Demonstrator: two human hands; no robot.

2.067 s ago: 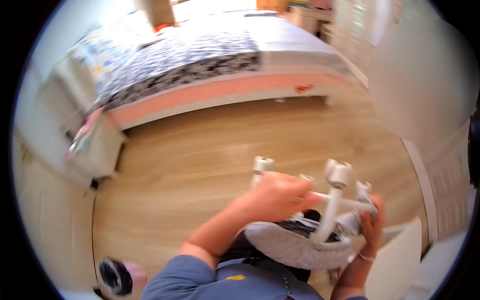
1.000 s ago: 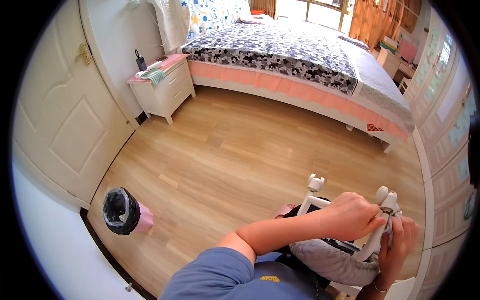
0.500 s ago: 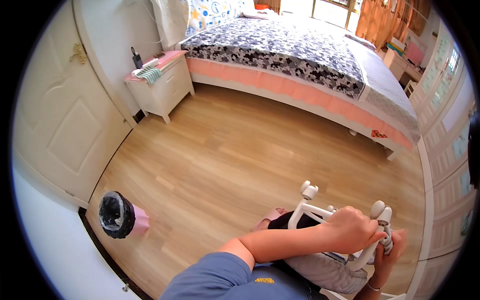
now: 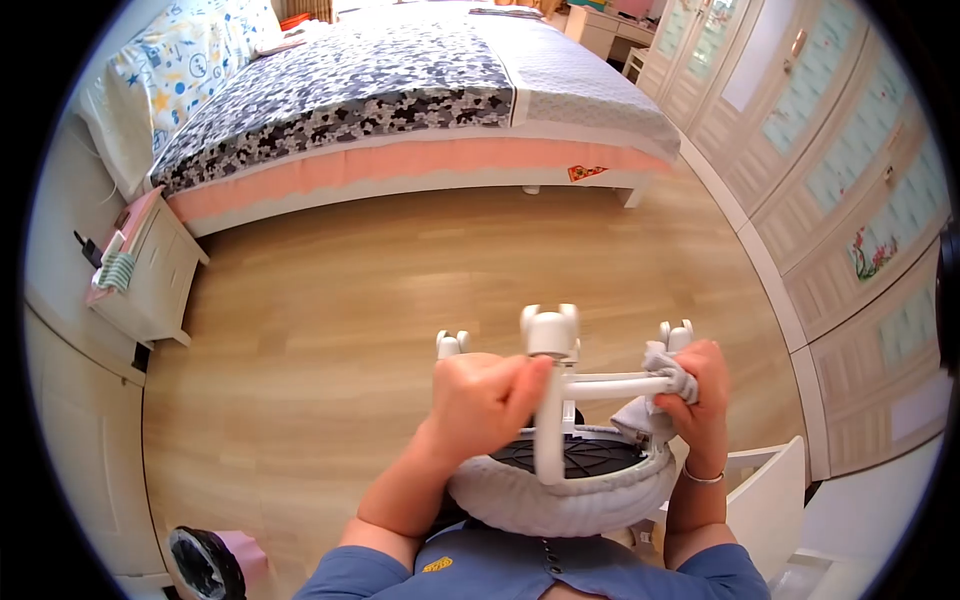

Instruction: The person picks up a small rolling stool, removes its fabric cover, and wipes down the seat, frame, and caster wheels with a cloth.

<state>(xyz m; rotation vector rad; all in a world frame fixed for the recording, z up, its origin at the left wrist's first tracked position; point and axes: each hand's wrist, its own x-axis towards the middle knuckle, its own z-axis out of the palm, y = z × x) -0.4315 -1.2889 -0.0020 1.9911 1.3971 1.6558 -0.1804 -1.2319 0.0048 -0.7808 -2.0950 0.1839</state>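
A white chair (image 4: 549, 430) with caster wheels is tipped over in front of my body, its casters up and its black seat underside facing me. Its padded grey seat cover (image 4: 570, 508) lies against my lap. My left hand (image 4: 485, 402) is closed at the chair's left side, below a caster (image 4: 452, 344), with its thumb against the near leg; the part inside the fist is hidden. My right hand (image 4: 706, 392) is closed round a light grey cloth (image 4: 672, 368), which wraps the end of a white crossbar (image 4: 615, 387) near the right caster (image 4: 677, 333).
Ahead stands a bed (image 4: 400, 165) with a patterned cover. A nightstand (image 4: 160, 268) is at the left, wardrobe doors (image 4: 830, 140) run along the right. A bin (image 4: 243, 560) with a black liner sits lower left; a white panel (image 4: 770, 505) stands at my right elbow.
My view has turned right. The chair now faces me more squarely. My hands have moved farther apart, and the cloth has gone from beside a caster to the crossbar's end.
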